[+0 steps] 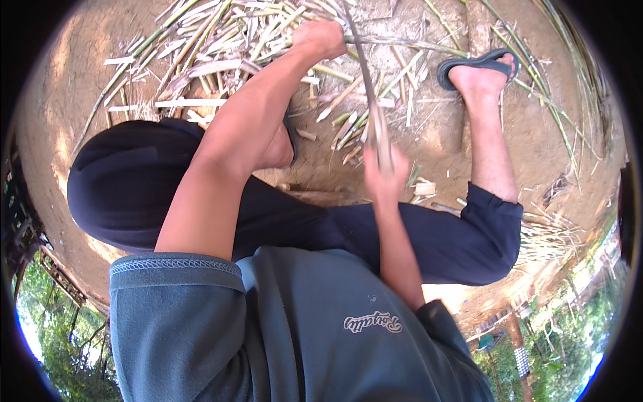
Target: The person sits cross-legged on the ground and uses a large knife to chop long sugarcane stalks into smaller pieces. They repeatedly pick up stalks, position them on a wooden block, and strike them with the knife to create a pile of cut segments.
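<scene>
Probably chopping a stalk (415, 44) tbh, gripping it in the left hand (320, 39), poking it out rightward, and clenching a knife (368, 84) in the right hand (395, 171). Next, likely needing a firm stroke while keeping the left hand well clear.

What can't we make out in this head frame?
- Blade: head view, far end cut off by the top edge.
- Right hand: head view, finger detail lost to blur.
- Stalk: head view, gripped section hidden by the left hand.
- Left foot: head view, partly hidden by the left forearm.
</scene>
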